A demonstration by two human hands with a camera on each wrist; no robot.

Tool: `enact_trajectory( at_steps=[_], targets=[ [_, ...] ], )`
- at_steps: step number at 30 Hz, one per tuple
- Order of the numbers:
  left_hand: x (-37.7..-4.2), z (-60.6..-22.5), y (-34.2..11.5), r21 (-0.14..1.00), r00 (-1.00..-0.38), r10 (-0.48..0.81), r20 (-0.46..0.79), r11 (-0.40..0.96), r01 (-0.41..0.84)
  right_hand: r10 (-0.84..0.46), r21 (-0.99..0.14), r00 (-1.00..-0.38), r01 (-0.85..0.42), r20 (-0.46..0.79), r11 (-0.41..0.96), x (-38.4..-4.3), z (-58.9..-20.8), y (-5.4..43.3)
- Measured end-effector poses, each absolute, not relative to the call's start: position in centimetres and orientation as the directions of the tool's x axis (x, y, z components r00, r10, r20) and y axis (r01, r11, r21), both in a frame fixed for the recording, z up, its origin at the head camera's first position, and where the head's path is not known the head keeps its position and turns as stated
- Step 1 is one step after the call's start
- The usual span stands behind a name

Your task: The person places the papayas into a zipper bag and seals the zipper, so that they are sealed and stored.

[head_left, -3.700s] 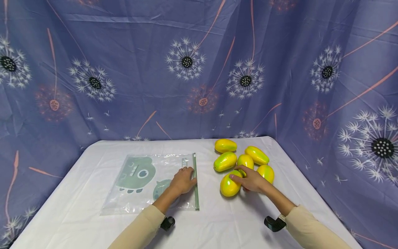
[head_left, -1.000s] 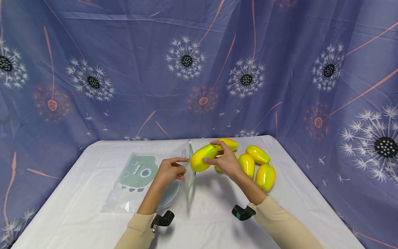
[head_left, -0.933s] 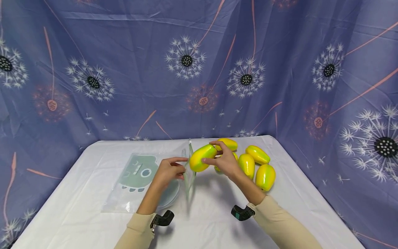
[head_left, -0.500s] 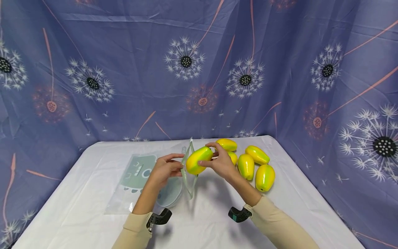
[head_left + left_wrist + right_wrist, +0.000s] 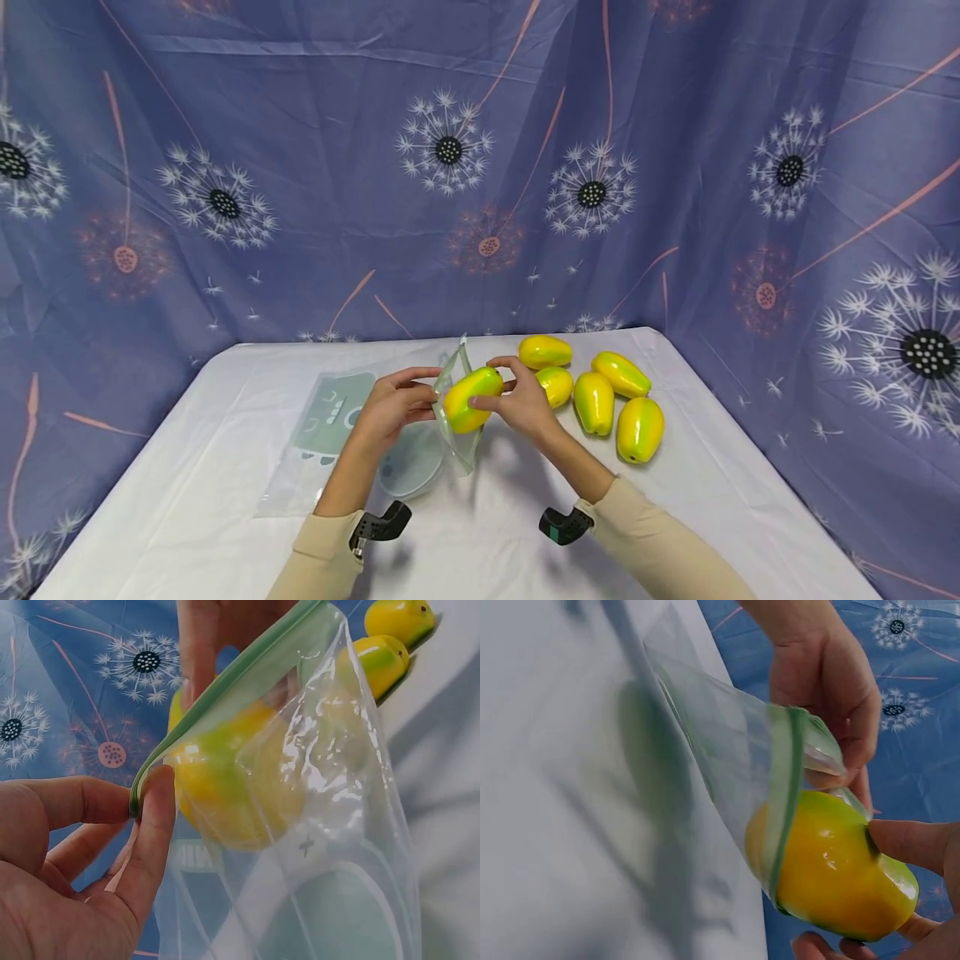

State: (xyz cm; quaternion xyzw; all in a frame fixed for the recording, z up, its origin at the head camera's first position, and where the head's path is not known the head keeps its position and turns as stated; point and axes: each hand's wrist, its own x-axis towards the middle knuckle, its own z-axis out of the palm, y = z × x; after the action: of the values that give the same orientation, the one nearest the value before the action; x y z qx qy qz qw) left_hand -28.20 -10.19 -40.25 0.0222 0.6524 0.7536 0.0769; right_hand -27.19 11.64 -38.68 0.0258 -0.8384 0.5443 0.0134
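Observation:
My left hand (image 5: pixel 390 406) pinches the green zip edge of a clear plastic zip bag (image 5: pixel 408 462) printed with pale green cartoon monsters. The bag's mouth gapes to the right, lifted off the table. In my right hand (image 5: pixel 522 398) is a yellow-green papaya (image 5: pixel 471 402), gripped between thumb and fingers. Its leading end is inside the bag's mouth, as the right wrist view shows, with the papaya's (image 5: pixel 840 870) other end still outside the green edge. Through the film in the left wrist view the papaya (image 5: pixel 232 780) shows behind the zip strip.
Several more papayas lie on the white-clothed table (image 5: pixel 540 517) to the right, among them one papaya (image 5: pixel 641 429) at the near right and another papaya (image 5: pixel 545 352) at the back. A blue dandelion-print curtain (image 5: pixel 337 167) hangs behind and on both sides.
My right hand picked up the papaya from the table and carried it left, into the bag's mouth. My left hand, earlier resting on the flat bag, now lifts its zip edge, and the mouth has widened.

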Motion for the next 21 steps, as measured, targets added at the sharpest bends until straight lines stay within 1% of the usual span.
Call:
enact_trajectory(
  at_steps=[9, 15, 21],
  targets=[
    [-28.3, -40.0, -10.4, 0.985, -0.988, 0.146, -0.047, -0.158, -0.070, -0.008, -0.927, -1.000, -0.018, 0.016, 0.374, -27.2, -39.4, 10.8],
    [-28.3, -39.8, -10.5, 0.982, -0.989, 0.143, -0.045, -0.175, -0.070, -0.032, -0.943, -0.999, -0.015, 0.004, 0.333, -27.3, -39.8, 10.4],
    [-28.0, -39.7, -10.8, 0.979, -0.990, 0.139, -0.032, -0.194, -0.059, -0.016, -0.928, -0.999, -0.031, 0.028, 0.372, -27.2, -40.1, 10.1]
  ],
)
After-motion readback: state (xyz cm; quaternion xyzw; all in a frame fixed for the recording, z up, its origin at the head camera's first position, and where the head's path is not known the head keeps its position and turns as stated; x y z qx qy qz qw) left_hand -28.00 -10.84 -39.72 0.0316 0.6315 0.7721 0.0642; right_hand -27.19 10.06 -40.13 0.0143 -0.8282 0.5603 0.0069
